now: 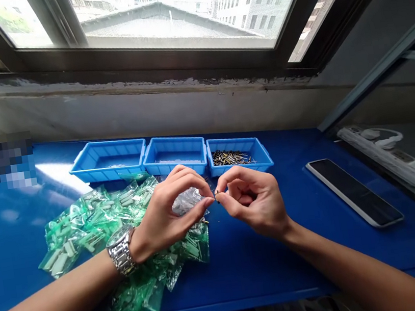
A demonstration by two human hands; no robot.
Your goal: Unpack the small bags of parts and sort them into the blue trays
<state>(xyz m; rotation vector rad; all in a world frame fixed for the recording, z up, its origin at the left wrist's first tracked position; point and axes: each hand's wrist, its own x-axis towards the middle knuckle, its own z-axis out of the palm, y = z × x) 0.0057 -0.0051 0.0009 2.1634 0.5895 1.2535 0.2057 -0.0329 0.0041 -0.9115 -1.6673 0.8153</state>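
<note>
My left hand (pixel 178 206), with a metal watch (pixel 121 251) on its wrist, has thumb and forefinger pinched together; what lies between them is too small to make out. Close beside it, my right hand (pixel 254 198) pinches a small dark piece (pixel 217 196) between thumb and forefinger. The two sets of fingertips nearly meet. Beneath and left of my left hand lies a pile of green plastic bags (pixel 85 221) with pale pieces inside. Behind my right hand, a blue bin (pixel 265 158) holds many thin metal pins (pixel 229 157).
Two more blue bins (pixel 108 149) (pixel 177 142) stand in the row, with clear plastic at their bottoms. A phone (pixel 353 191) lies on the blue table (pixel 246 268) at right, near a white cable (pixel 394 138). Behind the table are a wall and window.
</note>
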